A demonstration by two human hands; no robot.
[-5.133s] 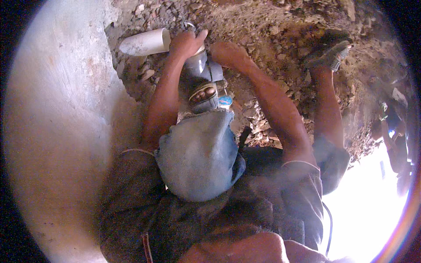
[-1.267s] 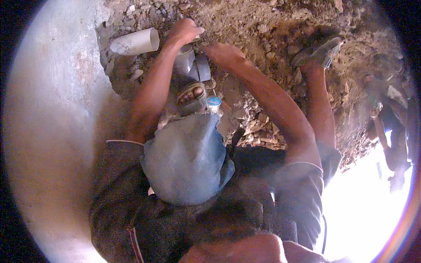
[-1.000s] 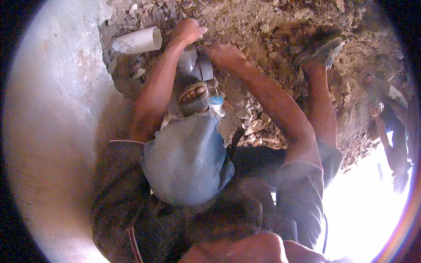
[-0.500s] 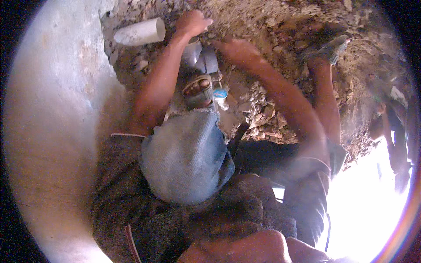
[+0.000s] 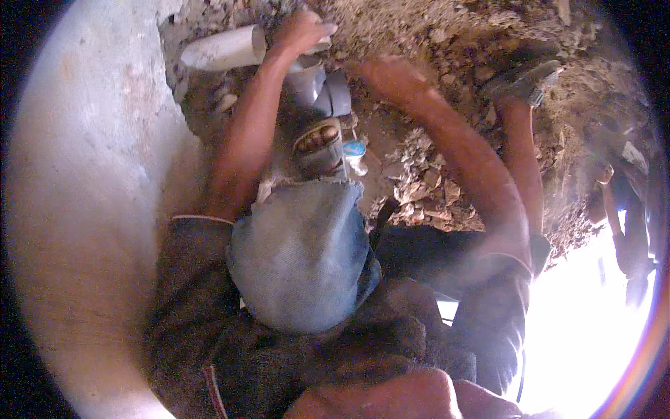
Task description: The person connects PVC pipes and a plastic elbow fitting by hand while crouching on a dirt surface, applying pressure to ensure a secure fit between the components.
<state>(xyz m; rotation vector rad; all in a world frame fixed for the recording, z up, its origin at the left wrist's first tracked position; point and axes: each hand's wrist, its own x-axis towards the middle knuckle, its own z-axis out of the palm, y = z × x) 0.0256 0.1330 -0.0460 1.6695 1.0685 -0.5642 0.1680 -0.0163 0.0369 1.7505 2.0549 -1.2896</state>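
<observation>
My left hand [image 5: 301,33] is at the top, its fingers curled over something pale that I cannot make out. Just below it lies a grey plastic pipe fitting [image 5: 306,82], with a second grey fitting piece [image 5: 336,93] against its right side. A length of white pipe [image 5: 222,49] lies on the dirt to the left of that hand, its round end toward my wrist. To the right of the fittings, my right hand [image 5: 394,78] is low over the soil; its fingers are smeared by motion and partly hidden.
A rough plastered wall [image 5: 91,195] fills the left side. Near my sandalled foot [image 5: 317,146] stands a small container with a blue top [image 5: 354,149]. Broken rubble [image 5: 426,185] lies between my legs, and another person [image 5: 621,202] is at the far right.
My right hand has moved slightly right and down, away from the fittings. The left hand has shifted a little up, and a pale thing now shows under its fingers.
</observation>
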